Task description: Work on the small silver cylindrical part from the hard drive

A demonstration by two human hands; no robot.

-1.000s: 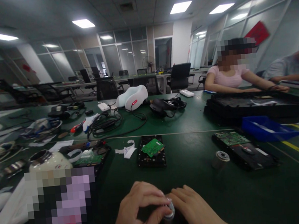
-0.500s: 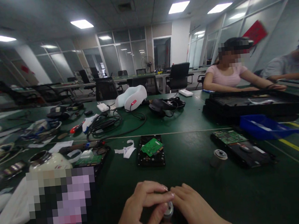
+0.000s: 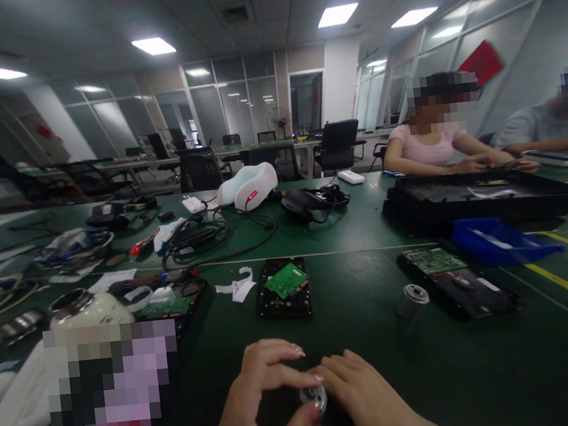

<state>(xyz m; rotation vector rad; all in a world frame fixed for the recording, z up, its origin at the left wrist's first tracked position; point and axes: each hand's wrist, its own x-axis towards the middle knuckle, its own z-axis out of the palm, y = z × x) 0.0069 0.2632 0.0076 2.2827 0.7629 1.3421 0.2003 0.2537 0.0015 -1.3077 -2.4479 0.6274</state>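
Note:
A small metal cylinder that looks like a motor (image 3: 316, 397) stands low at the front, its round, holed end facing up. The thumb and index fingertip of my left hand (image 3: 268, 392) are on that end, gripping its rim, while the other fingers arch above it. My right hand (image 3: 359, 393) curls around the cylinder's right side, its thumb low in front. The hands hide most of the cylinder's body. A similar metal cylinder (image 3: 413, 301) stands on the green table (image 3: 360, 272) ahead to the right, touched by neither hand.
Hard drives (image 3: 464, 283) lie at right and centre, the latter under a loose green circuit board (image 3: 286, 280). A blue bin (image 3: 505, 242) and black tray (image 3: 489, 206) sit at right. A cream jar (image 3: 90, 315) stands left. A co-worker (image 3: 425, 142) sits behind the tray.
My left fingers have spread and shifted slightly left, uncovering more of the cylinder's top. My right hand stays around it. The co-worker's hands have risen above the tray. The view has shifted slightly.

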